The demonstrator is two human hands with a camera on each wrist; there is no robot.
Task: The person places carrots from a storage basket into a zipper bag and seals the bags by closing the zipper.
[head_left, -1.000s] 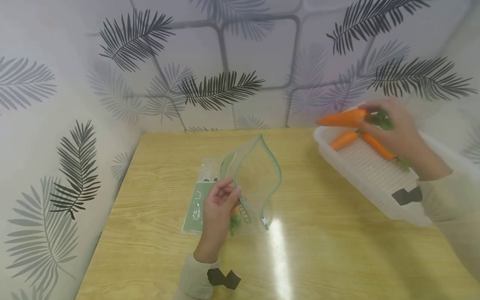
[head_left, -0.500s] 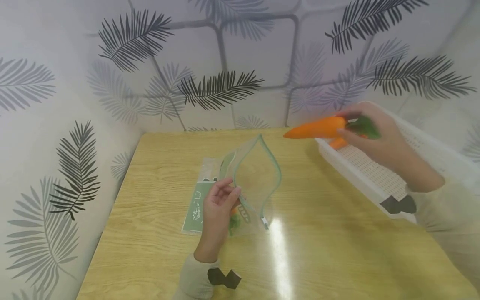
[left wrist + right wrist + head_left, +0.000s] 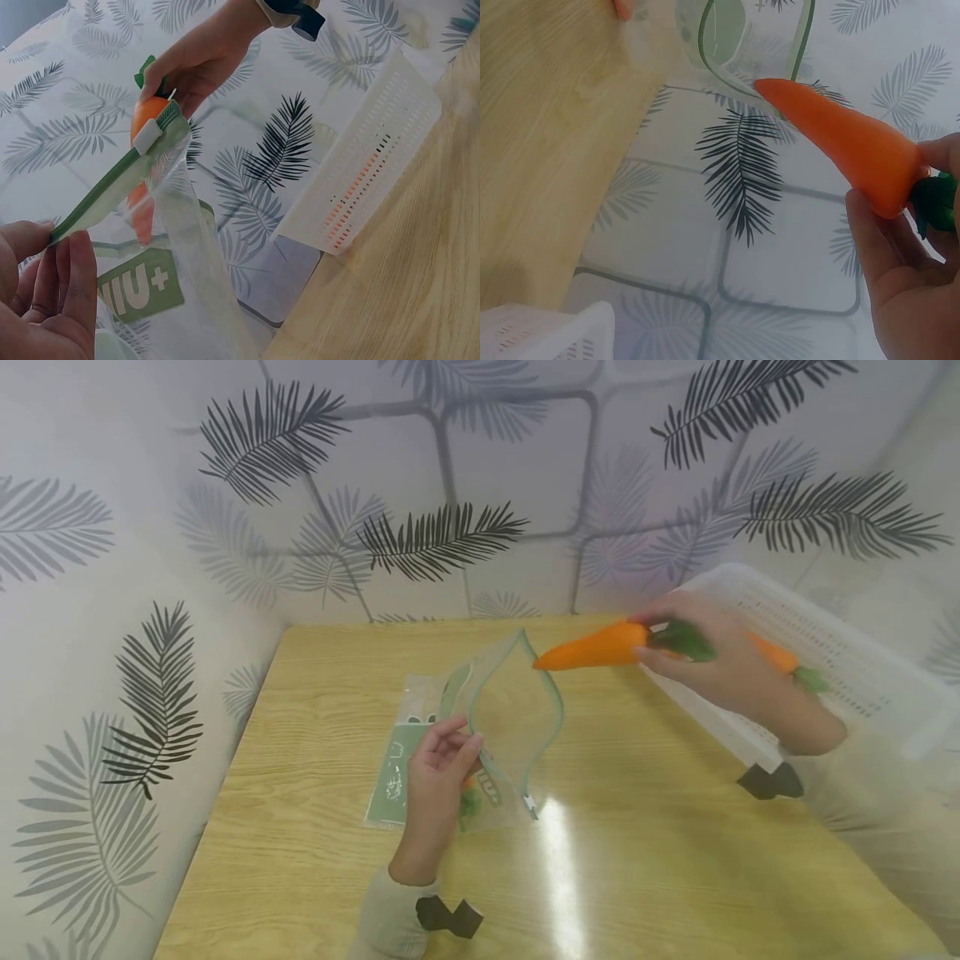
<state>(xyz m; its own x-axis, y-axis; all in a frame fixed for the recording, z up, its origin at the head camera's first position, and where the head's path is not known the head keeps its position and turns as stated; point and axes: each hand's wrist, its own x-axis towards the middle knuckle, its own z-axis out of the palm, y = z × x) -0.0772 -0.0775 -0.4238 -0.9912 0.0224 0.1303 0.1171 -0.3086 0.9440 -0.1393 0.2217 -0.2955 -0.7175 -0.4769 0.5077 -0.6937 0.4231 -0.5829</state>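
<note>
My left hand (image 3: 438, 785) pinches the near-left rim of a clear zip bag (image 3: 557, 702) with green edging, and its mouth gapes wide. A white slider (image 3: 148, 137) sits on the zip strip. Something orange and green (image 3: 470, 803) shows through the bag's lower part. My right hand (image 3: 723, 656) grips an orange carrot (image 3: 600, 646) by its thick end, the green top (image 3: 684, 639) lying against the palm. The carrot's tip points left and overlaps the right rim of the bag's mouth in the head view; whether it touches cannot be told.
A white perforated basket (image 3: 847, 639) stands at the right, with another carrot (image 3: 776, 656) in it, partly behind my right arm. A flat green-and-clear packet (image 3: 388, 785) lies left of the bag on the wooden table (image 3: 300, 877). A leaf-patterned wall (image 3: 517, 468) rises behind.
My right hand has carried the carrot left and slightly down, from above the basket to the bag's mouth. The left hand and bag have stayed in place.
</note>
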